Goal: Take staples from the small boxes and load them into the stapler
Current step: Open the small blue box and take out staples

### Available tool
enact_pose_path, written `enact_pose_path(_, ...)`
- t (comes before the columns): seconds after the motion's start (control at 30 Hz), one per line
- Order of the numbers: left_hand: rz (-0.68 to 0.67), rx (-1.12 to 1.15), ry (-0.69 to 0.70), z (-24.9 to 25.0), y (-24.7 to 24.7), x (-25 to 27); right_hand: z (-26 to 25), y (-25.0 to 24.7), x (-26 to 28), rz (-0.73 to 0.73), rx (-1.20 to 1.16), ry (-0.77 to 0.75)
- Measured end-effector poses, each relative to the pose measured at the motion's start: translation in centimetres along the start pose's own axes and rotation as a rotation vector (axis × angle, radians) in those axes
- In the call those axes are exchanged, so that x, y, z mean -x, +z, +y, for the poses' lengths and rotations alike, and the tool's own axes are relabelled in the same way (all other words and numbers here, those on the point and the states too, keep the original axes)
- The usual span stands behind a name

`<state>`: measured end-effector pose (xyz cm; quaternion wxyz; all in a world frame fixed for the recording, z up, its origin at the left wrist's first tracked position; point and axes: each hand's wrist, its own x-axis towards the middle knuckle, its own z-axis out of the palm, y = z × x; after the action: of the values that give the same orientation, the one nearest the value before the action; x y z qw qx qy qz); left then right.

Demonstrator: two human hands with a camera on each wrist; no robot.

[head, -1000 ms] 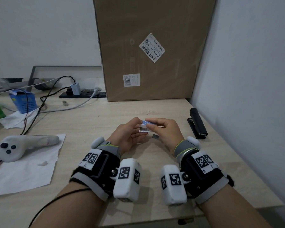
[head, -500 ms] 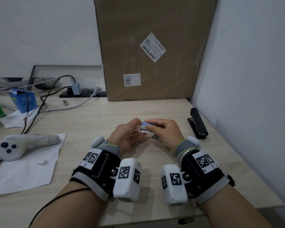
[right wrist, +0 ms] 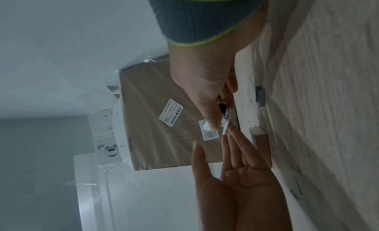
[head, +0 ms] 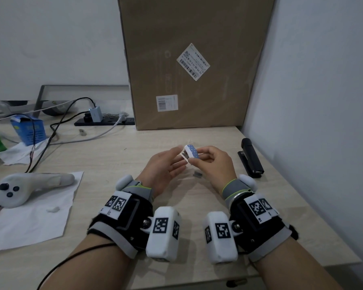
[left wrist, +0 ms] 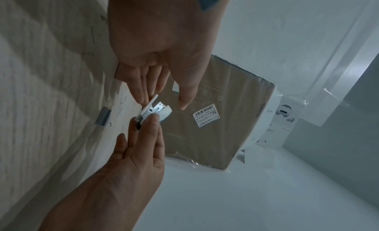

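Observation:
My right hand [head: 205, 162] pinches a small blue-and-white staple box [head: 190, 154] above the middle of the desk, tilted with its open end toward my left hand [head: 168, 164]. The left hand lies open, palm up, and its straight fingers [left wrist: 141, 91] touch the box's white flap. Shiny staples [left wrist: 160, 107] show inside the opened box [left wrist: 156, 112]. One short grey staple strip [head: 198, 174] lies loose on the desk under the hands. The black stapler [head: 250, 158] lies closed by the right wall, right of my right hand.
A large cardboard box [head: 193, 59] stands against the back wall. A white controller [head: 29, 185] rests on a paper sheet at the left. Behind it are a blue carton [head: 28, 130], cables and a power strip [head: 105, 121]. The wall bounds the desk on the right.
My left hand has let go of the box and opened palm up. My right hand has lifted and tilted the box, open end toward the left fingers.

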<state>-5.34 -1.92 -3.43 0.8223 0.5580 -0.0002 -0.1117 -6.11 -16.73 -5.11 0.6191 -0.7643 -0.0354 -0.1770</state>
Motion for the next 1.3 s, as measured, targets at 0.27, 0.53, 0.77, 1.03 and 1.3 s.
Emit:
enact_pose_path(0.27,0.020,-0.099,0.056,-0.4,0.0,0.2,-0.3,0.4,0.1,-0.148,0.041,0.004)
enact_pose_path(0.53,0.023,-0.312,0.064,-1.0,0.8,0.5,0.4,-0.6,-0.6,0.058,0.395,0.019)
enact_pose_path(0.77,0.081,-0.756,0.245,-1.4,0.4,0.0,-0.2,-0.8,0.0,-0.142,0.645,0.134)
enact_pose_path(1.03,0.230,-1.110,0.362,-1.4,-0.3,-0.5,-0.3,-0.6,0.1,-0.188,0.698,0.109)
enact_pose_path(1.3,0.258,-0.951,0.464,-1.2,-0.1,-0.7,0.1,-0.5,-0.5,0.075,0.372,0.042)
